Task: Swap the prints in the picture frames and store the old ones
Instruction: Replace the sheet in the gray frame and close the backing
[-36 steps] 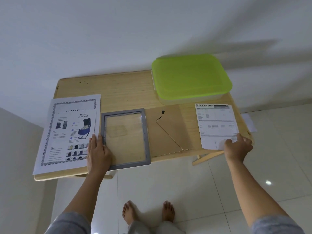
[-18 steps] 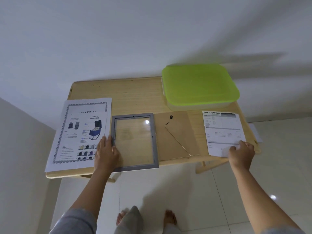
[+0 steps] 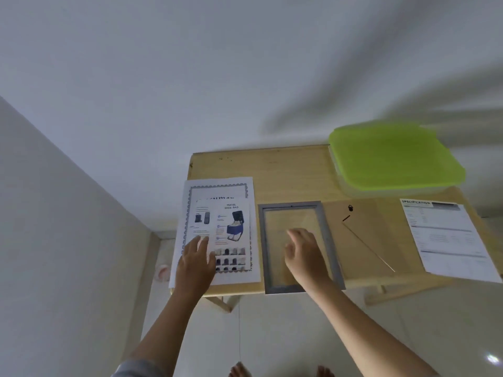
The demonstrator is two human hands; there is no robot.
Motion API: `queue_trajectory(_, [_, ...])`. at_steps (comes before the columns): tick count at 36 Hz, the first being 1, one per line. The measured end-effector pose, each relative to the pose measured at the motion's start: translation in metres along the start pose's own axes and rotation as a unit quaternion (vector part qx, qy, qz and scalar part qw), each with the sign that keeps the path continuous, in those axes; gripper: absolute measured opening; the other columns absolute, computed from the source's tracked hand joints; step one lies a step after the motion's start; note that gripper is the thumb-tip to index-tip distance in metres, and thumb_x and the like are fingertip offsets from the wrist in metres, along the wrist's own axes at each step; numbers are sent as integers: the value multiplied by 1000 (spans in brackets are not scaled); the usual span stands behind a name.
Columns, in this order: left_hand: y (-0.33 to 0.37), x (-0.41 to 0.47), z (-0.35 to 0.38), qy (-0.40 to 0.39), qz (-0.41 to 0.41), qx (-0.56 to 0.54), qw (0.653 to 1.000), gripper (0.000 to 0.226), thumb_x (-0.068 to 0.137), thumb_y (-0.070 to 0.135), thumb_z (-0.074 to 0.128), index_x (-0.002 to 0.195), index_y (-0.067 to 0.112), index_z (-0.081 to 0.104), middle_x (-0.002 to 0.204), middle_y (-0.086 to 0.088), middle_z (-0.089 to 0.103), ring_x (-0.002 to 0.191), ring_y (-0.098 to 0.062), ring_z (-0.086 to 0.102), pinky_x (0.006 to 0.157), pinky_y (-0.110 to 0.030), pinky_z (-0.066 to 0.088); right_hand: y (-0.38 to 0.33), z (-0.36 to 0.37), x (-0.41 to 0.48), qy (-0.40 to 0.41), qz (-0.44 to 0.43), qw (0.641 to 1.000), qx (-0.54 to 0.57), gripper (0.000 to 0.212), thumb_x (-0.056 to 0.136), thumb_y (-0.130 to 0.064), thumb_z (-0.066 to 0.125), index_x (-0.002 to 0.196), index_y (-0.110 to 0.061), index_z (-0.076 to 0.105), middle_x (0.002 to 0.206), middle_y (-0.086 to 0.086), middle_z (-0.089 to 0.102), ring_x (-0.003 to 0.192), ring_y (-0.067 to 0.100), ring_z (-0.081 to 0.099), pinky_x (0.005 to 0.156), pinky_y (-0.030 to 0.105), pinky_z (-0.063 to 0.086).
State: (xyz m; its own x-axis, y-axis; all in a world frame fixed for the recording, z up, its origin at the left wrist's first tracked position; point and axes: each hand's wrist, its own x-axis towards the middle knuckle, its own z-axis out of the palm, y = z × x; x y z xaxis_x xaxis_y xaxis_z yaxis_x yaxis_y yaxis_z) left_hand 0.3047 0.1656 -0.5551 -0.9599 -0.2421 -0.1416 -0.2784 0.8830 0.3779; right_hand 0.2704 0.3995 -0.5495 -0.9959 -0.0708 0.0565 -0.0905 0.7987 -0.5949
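Head view: the left hand [image 3: 194, 263], fingers spread and holding nothing, rests on the travel shoe bag print [image 3: 227, 235]; the right hand [image 3: 302, 254], loosely open and empty, hovers over the empty grey frame [image 3: 326, 240]. The person seems about to load this print, sliding it toward three o'clock into the frame.

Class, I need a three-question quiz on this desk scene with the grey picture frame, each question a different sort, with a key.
1. True or false: the left hand rests on the travel shoe bag flyer.
2. What lies between the empty grey picture frame and the white specification sheet?
A. brown frame backing board
B. scissors
C. mug
3. Fill in: the lime-green plastic box lid is at the wooden table's far ____ corner.

Key: 1 true; 2 A; 3 right.
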Motion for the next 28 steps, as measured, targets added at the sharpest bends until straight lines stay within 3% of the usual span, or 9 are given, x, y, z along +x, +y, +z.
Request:
queue_trajectory(3, [-30,-8,2,-27,14,36,999,56,97,37,36,146,13,23,155,-6,17,143,-22,16,113,-43,22,-41,37,-6,-42,-37,998,23,36,90,-7,49,126,-6,52,123,8,57,118,20,50,92,16,38])
queue_trajectory(7, [-55,-16,14,-48,40,37,997,78,84,62,9,149,18,7,157,-1,-1,144,-15,-3,112,-32,6,-67,74,-8,-98,-17,995,-18,50,94,-17,44,141,-7,30,147,8,34,138,22,26,110,26,27])
queue_trajectory(10, [-65,-18,23,-40,50,30,997,84,77,62,-1,149,19,4,157,0,-3,140,-9,-11,107,-27,-1,-76,89,-9,-109,12,992,-64,57,95,-22,42,145,-5,19,153,10,22,141,24,16,115,30,17])
queue_trajectory(13, [-66,-18,26,-37,56,18,998,82,78,61,-2,148,18,3,157,-2,-4,138,-9,-15,109,-26,-7,-81,96,-9,-91,26,993,-75,58,94,-22,44,144,-3,21,151,11,25,139,25,20,114,31,20])
queue_trajectory(19, [-69,-16,30,-19,58,-1,998,78,82,59,6,148,17,9,157,-3,2,138,-11,-13,110,-30,-5,-88,97,-3,-10,82,996,36,29,86,-13,56,114,-9,50,121,4,54,115,23,46,93,32,45])
queue_trajectory(23, [-69,-17,30,-31,57,3,998,80,78,59,-2,147,19,0,156,0,-7,136,-7,-19,110,-25,-8,-92,96,2,12,172,972,158,45,85,-8,57,128,-9,47,128,8,49,118,23,48,97,35,47])
queue_trajectory(26, [-68,-17,28,-40,51,2,998,82,76,60,-5,147,19,-2,156,1,-10,138,-7,-19,110,-26,-8,-92,93,2,20,193,955,225,44,86,-4,56,129,-11,49,123,4,47,102,11,52,74,8,45])
queue_trajectory(28, [-68,-17,27,-51,50,11,997,84,75,60,-7,148,19,-4,155,2,-13,142,-10,-15,110,-25,-9,-90,89,-1,20,192,952,238,44,87,-3,56,129,-10,49,123,4,47,96,6,51,70,4,41])
